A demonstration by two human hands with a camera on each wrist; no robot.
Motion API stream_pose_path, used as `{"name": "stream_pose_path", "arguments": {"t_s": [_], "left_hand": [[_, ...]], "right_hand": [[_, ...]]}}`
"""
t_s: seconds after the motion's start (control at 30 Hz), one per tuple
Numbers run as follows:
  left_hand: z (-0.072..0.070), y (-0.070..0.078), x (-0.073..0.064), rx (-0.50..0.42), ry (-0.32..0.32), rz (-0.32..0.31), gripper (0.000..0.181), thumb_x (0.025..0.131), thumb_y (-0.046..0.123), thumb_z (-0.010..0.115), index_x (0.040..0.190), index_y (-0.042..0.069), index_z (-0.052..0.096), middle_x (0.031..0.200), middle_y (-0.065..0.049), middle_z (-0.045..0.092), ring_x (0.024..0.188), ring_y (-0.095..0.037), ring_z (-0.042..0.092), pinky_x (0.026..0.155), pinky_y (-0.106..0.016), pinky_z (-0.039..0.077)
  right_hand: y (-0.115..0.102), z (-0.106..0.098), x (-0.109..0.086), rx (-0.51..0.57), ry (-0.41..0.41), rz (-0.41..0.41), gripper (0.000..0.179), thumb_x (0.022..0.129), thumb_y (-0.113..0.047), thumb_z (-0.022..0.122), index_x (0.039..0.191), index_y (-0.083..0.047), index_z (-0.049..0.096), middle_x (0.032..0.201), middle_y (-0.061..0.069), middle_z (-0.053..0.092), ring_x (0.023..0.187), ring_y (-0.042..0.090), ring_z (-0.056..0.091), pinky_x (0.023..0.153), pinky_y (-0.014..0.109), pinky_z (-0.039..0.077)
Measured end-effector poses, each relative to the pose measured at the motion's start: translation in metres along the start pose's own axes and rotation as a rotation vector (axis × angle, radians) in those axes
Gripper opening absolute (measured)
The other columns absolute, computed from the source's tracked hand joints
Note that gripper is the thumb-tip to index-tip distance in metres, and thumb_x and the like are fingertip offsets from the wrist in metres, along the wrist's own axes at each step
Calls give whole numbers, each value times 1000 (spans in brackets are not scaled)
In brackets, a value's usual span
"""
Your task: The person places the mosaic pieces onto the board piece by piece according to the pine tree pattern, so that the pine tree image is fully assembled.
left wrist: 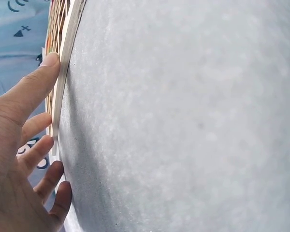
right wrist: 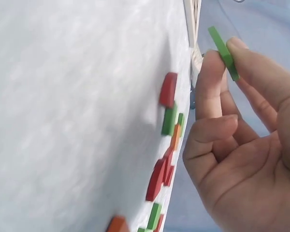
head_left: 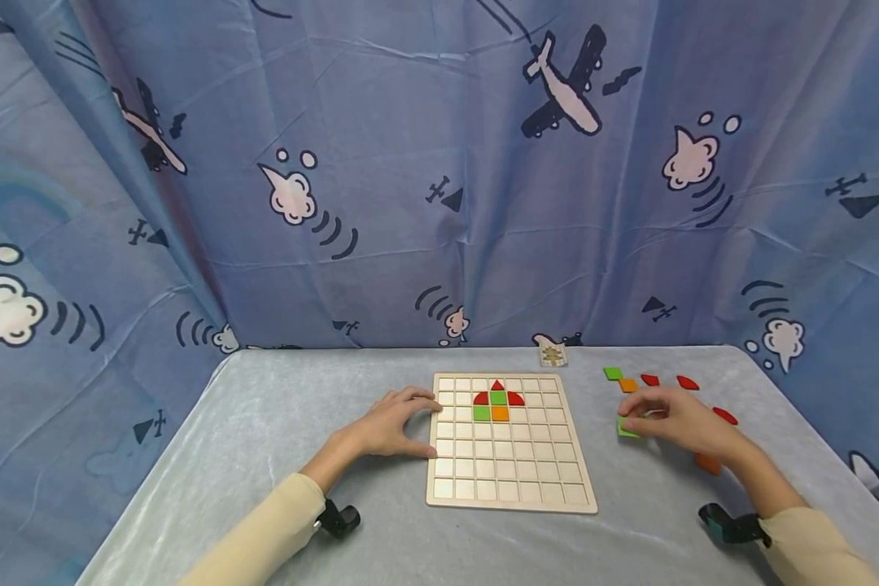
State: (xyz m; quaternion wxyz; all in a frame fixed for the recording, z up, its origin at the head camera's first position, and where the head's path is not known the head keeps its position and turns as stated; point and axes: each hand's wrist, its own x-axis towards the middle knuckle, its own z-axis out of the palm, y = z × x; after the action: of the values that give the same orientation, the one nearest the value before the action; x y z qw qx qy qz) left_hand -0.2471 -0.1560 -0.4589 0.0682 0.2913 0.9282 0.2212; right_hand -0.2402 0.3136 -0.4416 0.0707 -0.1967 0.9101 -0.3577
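Note:
A pale wooden grid board (head_left: 513, 472) lies flat on the table. Toward its far side, pieces sit in the cells: a red triangle (head_left: 497, 386), red quarter-rounds (head_left: 516, 399) either side of a green square (head_left: 498, 398), and below them another green square (head_left: 481, 413) beside an orange square (head_left: 500, 413). My left hand (head_left: 391, 423) touches the board's left edge, thumb and fingers spread along it. To the right of the board, my right hand (head_left: 677, 419) pinches a green square tile (right wrist: 223, 53) between thumb and fingertip, raised above the table.
Loose pieces lie around the right hand: a green square (head_left: 613, 373), an orange square (head_left: 628, 385), red rounded pieces (head_left: 688, 382) and an orange piece (head_left: 707, 464). A small patterned card (head_left: 553, 354) lies behind the board. A blue printed curtain (head_left: 381, 203) hangs behind the table.

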Motion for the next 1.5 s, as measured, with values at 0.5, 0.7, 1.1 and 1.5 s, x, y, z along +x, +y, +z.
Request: {"name": "stream_pose_path", "arguments": {"t_s": [0.5, 0.7, 1.1, 1.5], "left_hand": [[0, 1, 0, 4, 2, 2, 70, 79, 49, 79, 140, 24, 55, 151, 1, 44, 137, -30, 41, 110, -56, 35], [0, 0, 0, 6, 4, 0, 70, 79, 49, 80, 139, 24, 55, 151, 0, 44, 136, -29, 41, 109, -56, 35], [1, 2, 0, 7, 0, -2, 70, 79, 48, 80, 140, 24, 54, 151, 1, 43, 136, -29, 42, 109, -56, 35], [1, -1, 0, 9, 0, 6, 71, 79, 49, 79, 140, 24, 54, 151, 0, 44, 135, -29, 42, 109, -56, 36]], "right_hand": [[-15, 4, 26, 33, -21, -16, 31, 89, -32, 73, 108, -8, 70, 103, 6, 70, 85, 7, 65, 70, 26, 55], [-19, 12, 37, 148, -59, -44, 33, 89, -29, 73, 109, -3, 68, 103, 12, 69, 86, 10, 68, 74, 33, 59], [-36, 30, 54, 111, -54, -107, 21, 88, -20, 75, 107, -11, 71, 107, 9, 72, 94, 8, 65, 80, 24, 54], [-52, 50, 72, 113, -93, -116, 18, 87, -19, 75, 102, -10, 72, 104, 10, 72, 90, 15, 66, 76, 25, 54]]}}
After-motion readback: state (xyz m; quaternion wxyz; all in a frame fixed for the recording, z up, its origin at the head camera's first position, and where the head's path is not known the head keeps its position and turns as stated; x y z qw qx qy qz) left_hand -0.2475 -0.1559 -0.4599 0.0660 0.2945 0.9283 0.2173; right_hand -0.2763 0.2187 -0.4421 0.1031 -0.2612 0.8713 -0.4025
